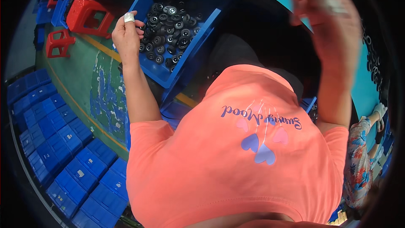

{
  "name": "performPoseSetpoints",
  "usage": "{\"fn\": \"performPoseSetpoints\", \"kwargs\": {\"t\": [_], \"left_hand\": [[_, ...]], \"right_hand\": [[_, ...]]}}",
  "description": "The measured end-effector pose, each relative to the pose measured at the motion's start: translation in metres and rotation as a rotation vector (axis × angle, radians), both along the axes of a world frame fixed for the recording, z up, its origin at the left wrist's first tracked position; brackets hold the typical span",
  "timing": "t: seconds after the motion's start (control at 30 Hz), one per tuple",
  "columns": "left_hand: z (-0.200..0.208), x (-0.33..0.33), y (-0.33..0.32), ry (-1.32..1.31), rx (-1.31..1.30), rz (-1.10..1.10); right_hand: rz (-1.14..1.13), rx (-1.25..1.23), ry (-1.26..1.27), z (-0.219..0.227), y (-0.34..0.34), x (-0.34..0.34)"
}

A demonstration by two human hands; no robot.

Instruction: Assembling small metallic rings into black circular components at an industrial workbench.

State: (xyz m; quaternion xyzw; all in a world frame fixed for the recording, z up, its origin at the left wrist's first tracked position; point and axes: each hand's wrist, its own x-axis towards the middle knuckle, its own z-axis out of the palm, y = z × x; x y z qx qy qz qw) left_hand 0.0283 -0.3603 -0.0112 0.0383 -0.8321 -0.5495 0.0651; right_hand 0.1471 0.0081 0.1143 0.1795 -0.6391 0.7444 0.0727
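Note:
My left hand [127, 34] is over the left rim of a blue crate [192, 47]. Something white is wrapped around one of its digits. Its fingers are loosely bent and apart, and I see nothing in them. Many small black wheels [168, 29] with pale hubs lie heaped inside the crate, close to the fingertips. Raised at the upper right, my right hand [327, 14] is smeared by motion. A pale wrap shows on one of its fingers. It is in front of a turquoise tabletop [366, 112], and whether it holds anything is hidden by the blur.
Red plastic stools [88, 16] stand on the green floor at the far left. Rows of stacked blue bins [69, 143] fill the lower left. More dark ring-shaped parts [373, 65] lie along the table's right side. Another person's gloved hand [380, 109] shows at the right.

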Motion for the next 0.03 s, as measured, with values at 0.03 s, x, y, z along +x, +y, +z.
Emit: {"fn": "performPoseSetpoints", "kwargs": {"t": [0.03], "left_hand": [[0.0046, -0.0041, 0.008, 0.01, 0.048, -0.021]], "right_hand": [[-0.12, 0.03, -0.013, 0.0203, 0.0151, -0.0042]]}}
